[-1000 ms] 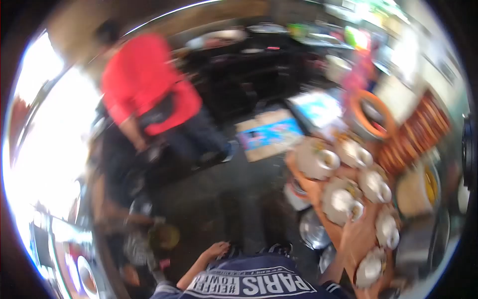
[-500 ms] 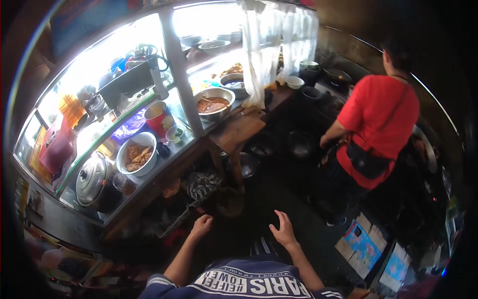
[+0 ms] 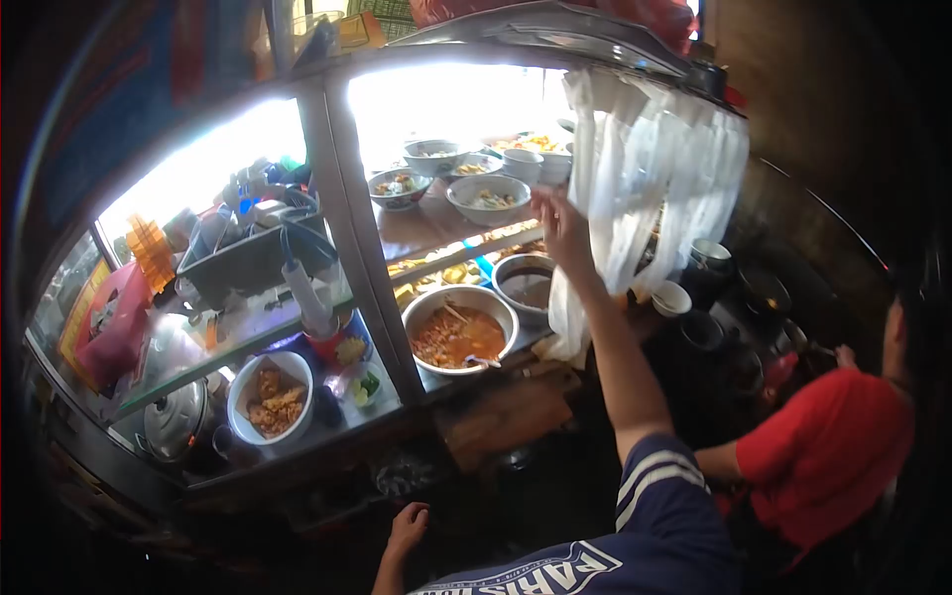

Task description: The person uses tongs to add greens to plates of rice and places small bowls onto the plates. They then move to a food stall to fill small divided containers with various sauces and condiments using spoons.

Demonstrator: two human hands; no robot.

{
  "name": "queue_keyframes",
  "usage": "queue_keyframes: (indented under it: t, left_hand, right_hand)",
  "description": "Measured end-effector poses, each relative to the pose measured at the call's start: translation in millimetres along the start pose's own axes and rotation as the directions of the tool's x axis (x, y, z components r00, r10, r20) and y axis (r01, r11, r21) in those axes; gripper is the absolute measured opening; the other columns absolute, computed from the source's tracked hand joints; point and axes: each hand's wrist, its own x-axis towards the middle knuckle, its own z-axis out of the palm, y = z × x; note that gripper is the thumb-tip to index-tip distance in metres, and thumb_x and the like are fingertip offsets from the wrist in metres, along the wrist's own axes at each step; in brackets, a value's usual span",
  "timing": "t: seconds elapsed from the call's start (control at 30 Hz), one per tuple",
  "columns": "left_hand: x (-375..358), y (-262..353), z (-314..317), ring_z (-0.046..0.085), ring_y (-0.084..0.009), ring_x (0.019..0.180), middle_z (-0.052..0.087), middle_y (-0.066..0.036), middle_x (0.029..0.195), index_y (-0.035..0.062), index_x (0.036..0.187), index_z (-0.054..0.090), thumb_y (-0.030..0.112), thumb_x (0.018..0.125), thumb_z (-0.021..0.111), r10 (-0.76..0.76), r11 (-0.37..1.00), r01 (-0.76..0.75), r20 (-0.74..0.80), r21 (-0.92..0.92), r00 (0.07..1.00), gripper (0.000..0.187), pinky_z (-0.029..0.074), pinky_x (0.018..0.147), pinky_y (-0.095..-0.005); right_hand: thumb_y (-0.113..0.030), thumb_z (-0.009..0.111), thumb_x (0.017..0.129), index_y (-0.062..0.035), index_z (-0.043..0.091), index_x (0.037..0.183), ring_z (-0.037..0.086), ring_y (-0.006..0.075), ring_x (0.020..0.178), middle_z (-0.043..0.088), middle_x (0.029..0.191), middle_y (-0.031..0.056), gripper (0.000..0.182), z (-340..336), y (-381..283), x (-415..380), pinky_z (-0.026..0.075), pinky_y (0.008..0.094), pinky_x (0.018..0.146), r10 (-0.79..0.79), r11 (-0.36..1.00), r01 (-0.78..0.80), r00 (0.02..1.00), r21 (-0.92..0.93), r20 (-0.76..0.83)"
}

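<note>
My right hand [image 3: 563,233] is raised into the lit food case, fingers partly extended and nothing visible in them. Its fingertips are right beside a patterned bowl [image 3: 489,198] of food on the upper shelf, with the white curtain [image 3: 620,169] just to the right. Under that shelf stand a metal basin [image 3: 459,332] of reddish stew with a spoon in it and a bowl of dark liquid [image 3: 524,283]. Low in front of me, below the case, my left hand [image 3: 408,526] hangs with fingers loosely curled and holds nothing.
On the left, the case holds a white bowl of fried food [image 3: 270,399], a lidded pot [image 3: 176,421] and a grey utensil bin [image 3: 253,253]. A wooden board [image 3: 506,416] juts from the front edge. At right, a person in red [image 3: 828,456] works near the stove pans.
My view has turned up and moved nearer the case. My right hand has risen from waist height to the upper shelf. My left hand stays low; the person in red now leans toward the stove.
</note>
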Motion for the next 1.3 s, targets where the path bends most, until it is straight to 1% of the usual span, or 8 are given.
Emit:
queue_keyframes:
  t: [0.1, 0.17, 0.27, 0.43, 0.8, 0.97, 1.13, 1.3]
  left_hand:
    - [-4.2, 10.5, 8.4, 0.064, -0.0151, 0.079, 0.066, -0.009, 0.087, 0.0025, 0.108, 0.063, 0.020, 0.088, 0.056, -0.025, 1.000, 0.027, -0.117, 0.011, 0.993, 0.027, 0.051, 0.071, -0.0293]
    - [-10.5, -19.5, 9.0, 0.064, -0.0152, 0.079, 0.066, -0.010, 0.086, 0.0028, 0.107, 0.064, 0.020, 0.087, 0.056, -0.055, 0.998, 0.058, -0.167, 0.015, 0.984, 0.027, 0.051, 0.072, -0.0295]
    - [-36.0, -43.0, 3.3, 0.062, -0.0132, 0.075, 0.063, -0.007, 0.086, 0.0009, 0.109, 0.061, 0.014, 0.092, 0.055, -0.273, 0.962, 0.269, -0.228, -0.051, 0.935, 0.023, 0.054, 0.063, -0.0282]
    - [-45.6, -46.5, 0.7, 0.064, -0.0149, 0.070, 0.063, -0.009, 0.083, -0.0013, 0.107, 0.061, 0.013, 0.090, 0.054, -0.377, 0.926, 0.353, -0.325, -0.133, 0.868, 0.023, 0.055, 0.061, -0.0293]
    - [-7.5, -46.1, 17.1, 0.064, -0.0163, 0.074, 0.066, -0.011, 0.083, -0.0006, 0.110, 0.061, 0.022, 0.089, 0.054, -0.119, 0.979, 0.135, -0.110, 0.150, 0.987, 0.031, 0.051, 0.067, -0.0300]
    - [-4.1, -24.8, 7.8, 0.065, -0.0278, 0.100, 0.067, -0.018, 0.102, 0.0032, 0.109, 0.064, 0.027, 0.087, 0.055, -0.207, 0.951, 0.177, 0.096, 0.254, 0.974, 0.034, 0.049, 0.086, -0.0362]
    - [2.1, -9.1, -6.4, 0.062, -0.0325, 0.104, 0.066, -0.020, 0.105, 0.0028, 0.110, 0.064, 0.028, 0.088, 0.054, -0.094, 0.880, -0.109, 0.397, 0.461, 0.913, 0.035, 0.049, 0.087, -0.0372]
    - [17.1, -37.3, -8.2, 0.061, -0.0351, 0.105, 0.065, -0.021, 0.105, 0.0034, 0.109, 0.064, 0.029, 0.089, 0.054, 0.016, 0.758, -0.492, 0.742, 0.428, 0.671, 0.034, 0.049, 0.088, -0.0402]
  right_hand:
    - [-0.006, 0.049, 0.091, -0.0065, 0.062, 0.113, 0.068, 0.0278, 0.088, 0.068, 0.099, 0.0166, 0.025, 49.6, 83.2, 92.7, 0.054, 0.0347, 0.075, 0.008, 1.000, -0.008, 1.000, -0.002, -0.021]
    - [-0.006, 0.054, 0.084, -0.0029, 0.065, 0.101, 0.066, 0.0337, 0.086, 0.066, 0.089, 0.0200, 0.020, 76.4, 133.1, 123.3, 0.052, 0.0412, 0.079, -0.031, 0.957, 0.026, 0.999, -0.289, -0.012]
    - [-0.011, 0.059, 0.080, -0.0026, 0.066, 0.096, 0.066, 0.0340, 0.086, 0.066, 0.088, 0.0212, 0.020, 86.2, 163.0, 137.4, 0.052, 0.0423, 0.079, 0.003, 0.931, 0.077, 0.975, -0.356, 0.220]
    - [-0.013, 0.064, 0.080, -0.0017, 0.065, 0.090, 0.066, 0.0320, 0.080, 0.067, 0.083, 0.0180, 0.015, 80.4, 163.0, 138.5, 0.050, 0.0405, 0.072, 0.012, 0.937, 0.058, 0.980, -0.345, 0.198]
    - [0.000, 0.064, 0.080, -0.0016, 0.059, 0.096, 0.061, 0.0283, 0.080, 0.060, 0.087, 0.0129, 0.016, 28.6, 90.2, 124.4, 0.050, 0.0364, 0.071, -0.244, 0.965, 0.225, 0.959, -0.137, -0.145]
    - [0.004, 0.062, 0.079, -0.0020, 0.056, 0.092, 0.057, 0.0280, 0.075, 0.056, 0.084, 0.0131, 0.016, -44.8, -23.3, 10.2, 0.047, 0.0346, 0.068, -0.203, 0.978, 0.207, 0.965, 0.010, -0.166]
    - [0.002, 0.062, 0.079, -0.0050, 0.058, 0.098, 0.058, 0.0317, 0.083, 0.060, 0.091, 0.0122, 0.021, -100.9, -125.0, -192.6, 0.046, 0.0403, 0.077, 0.109, 0.992, -0.109, 0.994, -0.065, -0.005]
    - [-0.005, 0.064, 0.083, -0.0064, 0.059, 0.100, 0.059, 0.0300, 0.094, 0.060, 0.098, 0.0102, 0.018, -139.1, -238.5, -423.8, 0.046, 0.0407, 0.088, 0.474, 0.808, -0.462, 0.878, -0.366, -0.064]
